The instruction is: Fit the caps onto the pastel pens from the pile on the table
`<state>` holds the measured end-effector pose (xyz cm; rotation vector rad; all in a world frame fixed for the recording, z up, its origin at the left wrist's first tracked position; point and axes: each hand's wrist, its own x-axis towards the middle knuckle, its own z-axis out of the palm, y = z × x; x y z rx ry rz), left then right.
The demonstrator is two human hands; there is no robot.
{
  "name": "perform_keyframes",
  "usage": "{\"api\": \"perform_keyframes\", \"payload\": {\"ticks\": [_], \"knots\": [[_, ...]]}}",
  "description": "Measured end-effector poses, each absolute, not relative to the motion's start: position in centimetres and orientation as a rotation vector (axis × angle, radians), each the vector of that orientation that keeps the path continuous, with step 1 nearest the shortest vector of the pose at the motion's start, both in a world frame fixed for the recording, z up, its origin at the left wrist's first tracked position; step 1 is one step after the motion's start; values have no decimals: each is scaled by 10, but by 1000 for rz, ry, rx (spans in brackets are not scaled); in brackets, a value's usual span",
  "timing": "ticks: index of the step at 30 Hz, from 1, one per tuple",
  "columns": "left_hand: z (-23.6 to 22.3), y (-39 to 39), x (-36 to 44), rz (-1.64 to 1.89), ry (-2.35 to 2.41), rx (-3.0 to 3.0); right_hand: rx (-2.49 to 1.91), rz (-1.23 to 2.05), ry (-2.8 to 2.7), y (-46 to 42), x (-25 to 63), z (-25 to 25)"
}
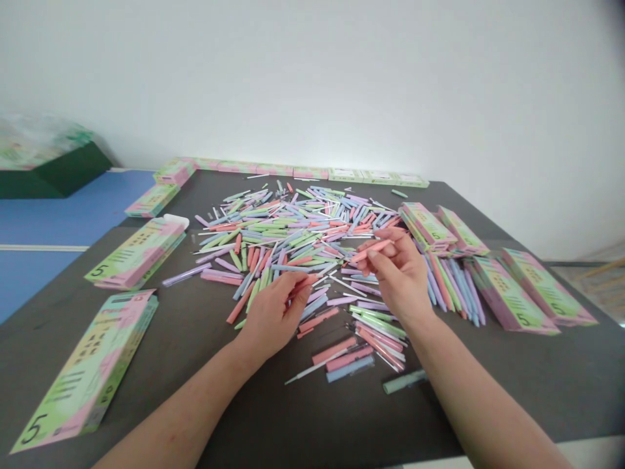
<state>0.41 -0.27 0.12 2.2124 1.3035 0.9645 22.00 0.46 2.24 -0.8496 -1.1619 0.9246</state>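
A big heap of pastel pen parts [293,234] in pink, green, blue and purple covers the middle of a dark table [205,365]. My left hand [276,312] rests at the heap's near edge, fingers curled round a coral pen piece [305,283]. My right hand [398,270] is raised slightly above the heap and pinches a coral pen barrel [374,249] between thumb and fingers. Loose barrels and thin white refills [312,370] lie between my forearms.
Flat green-and-pink boxes marked "5" lie at the left [88,371], [139,253] and at the right [530,290], [430,225]. More boxes line the table's far edge [342,173]. A row of sorted pens [452,286] sits right of my right hand. A blue surface [73,215] lies beyond the table at left.
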Motion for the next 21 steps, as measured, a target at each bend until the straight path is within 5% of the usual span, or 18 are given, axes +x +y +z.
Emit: {"api": "perform_keyframes", "payload": {"ticks": [21], "knots": [[0,-6,3,988,1172,2271,-801,903,-1212,-5,229,21]]}}
